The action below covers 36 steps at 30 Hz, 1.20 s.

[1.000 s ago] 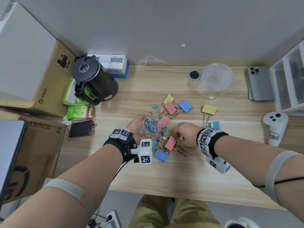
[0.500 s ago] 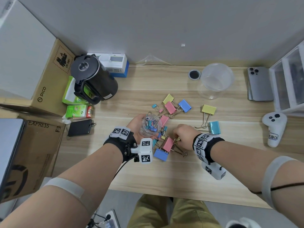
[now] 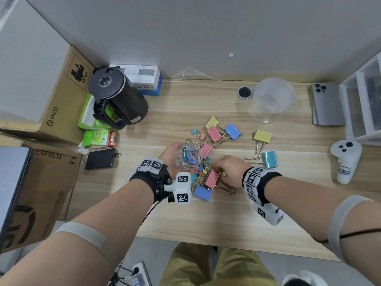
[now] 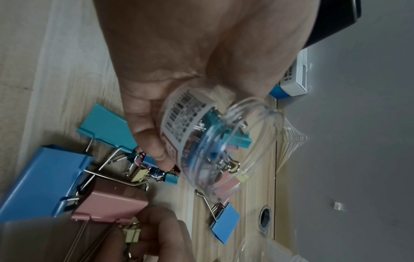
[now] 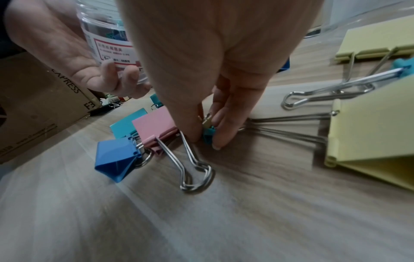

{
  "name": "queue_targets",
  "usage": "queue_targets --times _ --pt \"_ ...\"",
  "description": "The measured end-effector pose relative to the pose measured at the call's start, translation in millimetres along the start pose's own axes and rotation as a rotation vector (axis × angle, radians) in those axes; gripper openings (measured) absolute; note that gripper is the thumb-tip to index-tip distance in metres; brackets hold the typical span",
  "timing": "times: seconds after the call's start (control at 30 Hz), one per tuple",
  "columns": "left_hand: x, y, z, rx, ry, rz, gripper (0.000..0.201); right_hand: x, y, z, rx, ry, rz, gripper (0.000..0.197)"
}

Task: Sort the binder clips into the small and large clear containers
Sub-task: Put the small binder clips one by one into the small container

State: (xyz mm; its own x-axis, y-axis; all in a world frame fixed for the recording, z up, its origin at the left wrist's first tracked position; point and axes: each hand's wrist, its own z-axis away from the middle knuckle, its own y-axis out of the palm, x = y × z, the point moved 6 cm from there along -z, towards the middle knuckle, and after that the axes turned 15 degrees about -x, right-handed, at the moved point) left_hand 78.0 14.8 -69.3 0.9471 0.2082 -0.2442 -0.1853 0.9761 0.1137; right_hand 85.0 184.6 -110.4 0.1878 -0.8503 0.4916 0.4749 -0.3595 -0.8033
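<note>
The left hand (image 3: 172, 154) holds the small jar (image 3: 188, 157), tipped, above the desk (image 3: 206, 219). Just beside the jar, the right hand (image 3: 231, 169) pinches what looks like two tiny clips (image 5: 208, 130).

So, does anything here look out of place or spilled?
Nothing looks damaged. The binder clips lie scattered on the table, which fits the sorting. The large clear container at the back has no clips yet, while the small container in the left hand does.
</note>
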Motion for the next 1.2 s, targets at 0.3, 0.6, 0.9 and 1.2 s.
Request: queue_targets --times 0.3,0.6,0.9,1.2 --pt "-1.7 2.6 3.4 -0.05 0.014 0.006 0.049 -18.3 -22.9 -14.6 -0.089 0.087 -0.005 0.022" --pt "3.1 5.9 4.7 -0.056 0.014 0.04 0.048 0.2 -74.1 -33.1 -0.3 0.237 -0.573 0.012" --pt "0.8 22.2 6.3 -0.143 0.051 0.088 0.035 66.8 -75.7 -38.4 -0.186 -0.017 -0.626 0.022" --pt "2.1 15.4 7.5 -0.065 0.055 0.145 0.037 61.2 -75.8 -32.8 -0.197 0.042 -0.711 0.03"
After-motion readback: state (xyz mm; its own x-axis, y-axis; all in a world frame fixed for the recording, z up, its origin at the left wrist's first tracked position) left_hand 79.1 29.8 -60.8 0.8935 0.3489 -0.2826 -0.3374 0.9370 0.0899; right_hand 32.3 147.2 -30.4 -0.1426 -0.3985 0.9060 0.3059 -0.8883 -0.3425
